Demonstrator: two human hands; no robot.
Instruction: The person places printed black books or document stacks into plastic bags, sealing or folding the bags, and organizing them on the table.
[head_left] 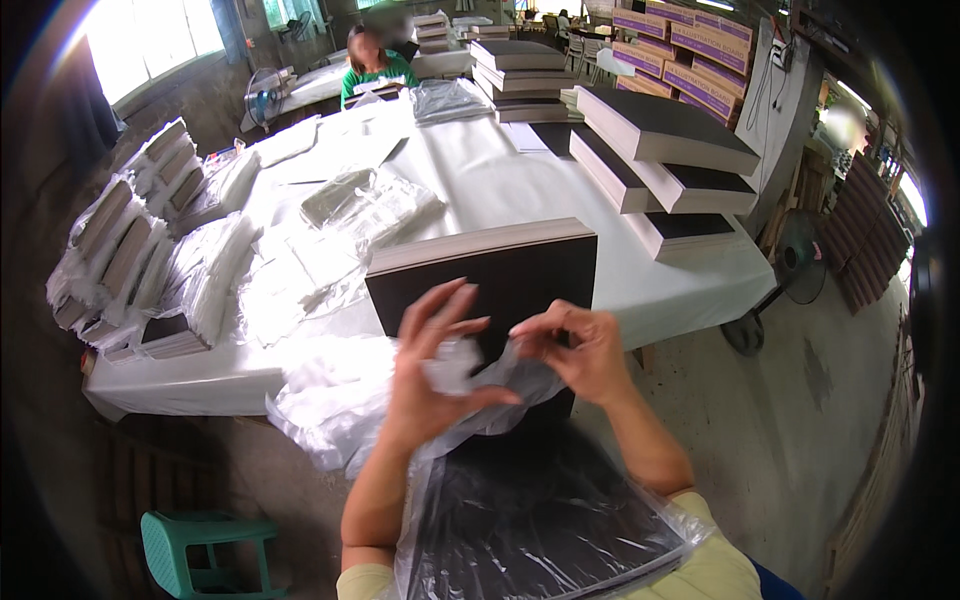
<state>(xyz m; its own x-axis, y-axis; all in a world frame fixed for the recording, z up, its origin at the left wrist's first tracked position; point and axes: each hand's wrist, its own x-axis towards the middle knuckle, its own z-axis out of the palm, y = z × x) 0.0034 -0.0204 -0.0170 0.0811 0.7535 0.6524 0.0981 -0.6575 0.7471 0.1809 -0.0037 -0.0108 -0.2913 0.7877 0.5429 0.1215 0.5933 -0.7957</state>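
Note:
My right hand (580, 350) pinches the edge of a clear plastic bag (345, 400) between thumb and fingers. To its left, my left hand (430, 375) has its fingers spread and its thumb apart, with the crumpled bag beneath and beside it. Behind both hands, a thick stack of black boards (480, 260) with pale edges stands upright at the table's near edge. Close against my body, a flat black bundle (540, 500) shows through clear plastic. Its upper end is partly hidden by the bag and my hands.
Black-topped board stacks (660, 130) stand at the table's right. Plastic-wrapped bundles (130, 240) are piled at the left, with loose plastic (365, 215) mid-table. A person in green (380, 70) sits at the far end. A green stool (210, 550) stands lower left, a fan (800, 250) at right.

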